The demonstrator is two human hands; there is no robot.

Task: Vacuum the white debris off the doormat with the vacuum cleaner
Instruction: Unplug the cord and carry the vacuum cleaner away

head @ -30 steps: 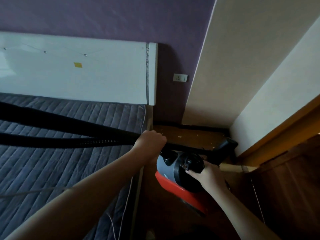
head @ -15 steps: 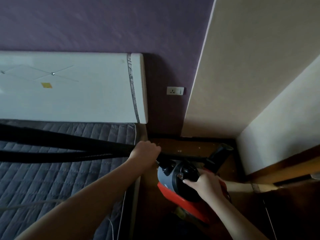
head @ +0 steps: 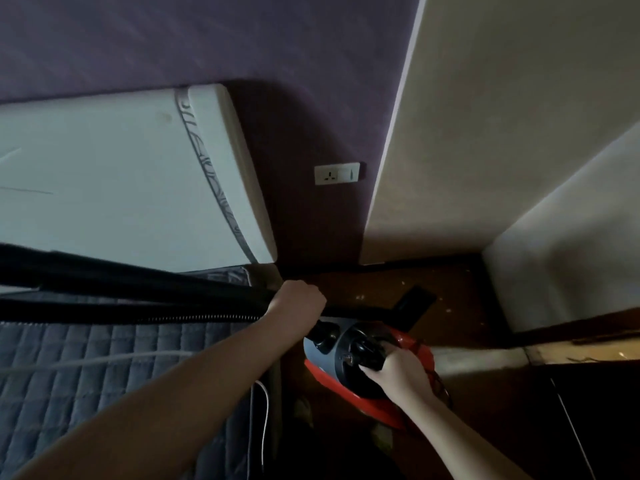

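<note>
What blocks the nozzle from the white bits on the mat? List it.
Nothing visible. The nozzle sits over the brown mat, with white bits beside it on open surface. Left hand grips the tube; right hand holds the vacuum.

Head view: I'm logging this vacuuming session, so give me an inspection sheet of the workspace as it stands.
Surface: brown doormat in the corner, dimly lit.
Job's things: white debris scattered on it; vacuum cleaner, red and grey; black nozzle over the mat.
Clutter: nothing seen.
Hands: left hand grips the black hose; right hand holds the vacuum's top.
Cables: white cord by the quilted bed.
Surroundings: purple wall, wall socket, white headboard.
</note>
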